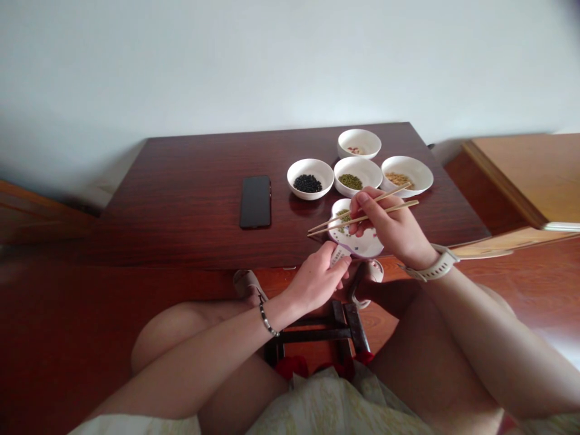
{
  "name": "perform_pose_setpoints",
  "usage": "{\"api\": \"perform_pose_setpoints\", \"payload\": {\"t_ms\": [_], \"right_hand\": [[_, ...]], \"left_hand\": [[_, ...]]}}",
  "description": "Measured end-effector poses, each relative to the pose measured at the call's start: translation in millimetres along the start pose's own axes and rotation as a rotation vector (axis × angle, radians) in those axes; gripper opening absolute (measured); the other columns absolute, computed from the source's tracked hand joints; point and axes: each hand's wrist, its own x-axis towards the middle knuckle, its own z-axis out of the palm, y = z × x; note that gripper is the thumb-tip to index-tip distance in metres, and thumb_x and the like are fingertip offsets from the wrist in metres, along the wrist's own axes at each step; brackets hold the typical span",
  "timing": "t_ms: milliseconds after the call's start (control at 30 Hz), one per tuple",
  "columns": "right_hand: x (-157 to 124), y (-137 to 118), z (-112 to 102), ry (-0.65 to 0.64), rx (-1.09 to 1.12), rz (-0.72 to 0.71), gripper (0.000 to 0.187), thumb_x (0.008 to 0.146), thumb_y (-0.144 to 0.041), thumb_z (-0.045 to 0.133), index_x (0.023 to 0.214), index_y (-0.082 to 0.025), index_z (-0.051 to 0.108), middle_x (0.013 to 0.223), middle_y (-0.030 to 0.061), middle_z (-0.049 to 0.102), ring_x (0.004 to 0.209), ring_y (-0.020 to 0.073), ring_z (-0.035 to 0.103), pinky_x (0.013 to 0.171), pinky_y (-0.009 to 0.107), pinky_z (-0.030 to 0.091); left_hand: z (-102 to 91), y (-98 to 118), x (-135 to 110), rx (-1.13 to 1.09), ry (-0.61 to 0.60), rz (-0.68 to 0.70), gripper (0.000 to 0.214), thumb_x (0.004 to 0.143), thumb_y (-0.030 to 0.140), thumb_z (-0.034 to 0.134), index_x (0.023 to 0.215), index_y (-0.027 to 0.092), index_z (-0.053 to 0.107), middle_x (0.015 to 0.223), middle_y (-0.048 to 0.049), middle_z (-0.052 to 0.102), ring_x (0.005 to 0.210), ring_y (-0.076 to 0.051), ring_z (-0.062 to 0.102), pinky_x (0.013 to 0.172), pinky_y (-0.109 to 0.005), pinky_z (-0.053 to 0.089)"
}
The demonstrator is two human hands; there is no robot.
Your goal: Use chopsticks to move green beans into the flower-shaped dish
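Note:
My right hand (389, 226) is closed round a pair of wooden chopsticks (335, 224), whose tips point left over a patterned bowl (362, 244) of mixed beans at the table's near edge. My left hand (317, 278) grips the near rim of that bowl with curled fingers. Behind it stand white bowls: black beans (309, 179), green beans (357, 173), tan grains (406, 174) and a far bowl (359, 142) with a few reddish pieces.
A black phone (255, 201) lies face down on the dark wooden table (190, 199). A light wooden board (534, 175) stands at the right. My knees and sandalled feet sit below the table edge, over a small dark stool (344, 329).

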Motion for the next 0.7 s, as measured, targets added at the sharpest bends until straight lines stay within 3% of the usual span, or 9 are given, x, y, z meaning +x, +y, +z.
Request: {"api": "perform_pose_setpoints", "payload": {"t_ms": [700], "right_hand": [[1.5,-0.8,-0.8,0.000,-0.031,-0.012,0.074,0.106,-0.096,0.092,0.087,-0.026,0.076,0.071,0.0029,0.079,0.058,0.0188,0.073,0.057,0.030,0.061]], "left_hand": [[0.1,0.2,-0.1,-0.006,0.005,0.004,0.017,0.126,0.042,0.070,0.119,0.027,0.067,0.098,-0.0015,0.081,0.076,-0.019,0.074,0.072,-0.032,0.059]]}}
